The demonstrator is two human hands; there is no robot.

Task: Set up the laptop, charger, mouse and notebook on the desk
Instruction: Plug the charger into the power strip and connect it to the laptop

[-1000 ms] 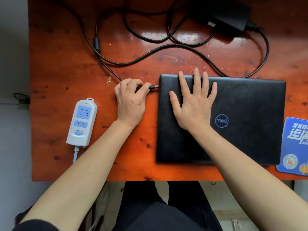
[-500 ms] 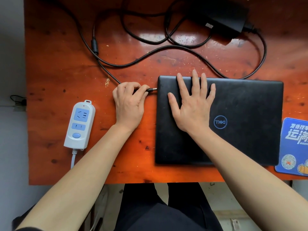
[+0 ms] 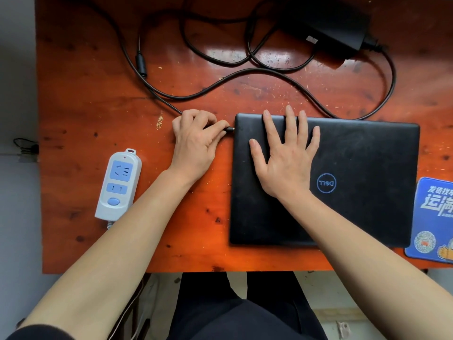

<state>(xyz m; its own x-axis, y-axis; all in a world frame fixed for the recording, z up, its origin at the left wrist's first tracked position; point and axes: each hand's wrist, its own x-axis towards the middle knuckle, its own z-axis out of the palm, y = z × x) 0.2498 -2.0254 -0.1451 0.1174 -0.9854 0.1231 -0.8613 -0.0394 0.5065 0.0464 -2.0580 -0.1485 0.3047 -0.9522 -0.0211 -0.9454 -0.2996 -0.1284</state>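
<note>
A closed black laptop point(image 3: 355, 192) lies flat on the worn orange-red wooden desk point(image 3: 122, 106), close to the near edge and toward the right side, its round logo facing up. The person's right hand point(image 3: 285, 158) rests palm down on the lid near the laptop's far left corner, fingers spread and straight, gripping nothing. The left hand point(image 3: 196, 141) sits on the desk just left of the laptop, curled into a pinch on the charger plug point(image 3: 230, 129), whose metal tip meets the laptop's left side near that far corner; whether the tip is fully seated cannot be told. From the back of this hand the black charger cable point(image 3: 245, 74) runs away toward the far edge, loops across the middle of the desk and curves round to the charger's black power brick point(image 3: 328, 23), which lies near the far right corner. A white power strip point(image 3: 119, 185) with pale blue sockets and a blue button lies near the left edge of the desk, well apart from the laptop. A blue mouse pad point(image 3: 434, 217) with printed characters lies at the right edge, just beside the laptop, partly cut off by the frame.
</note>
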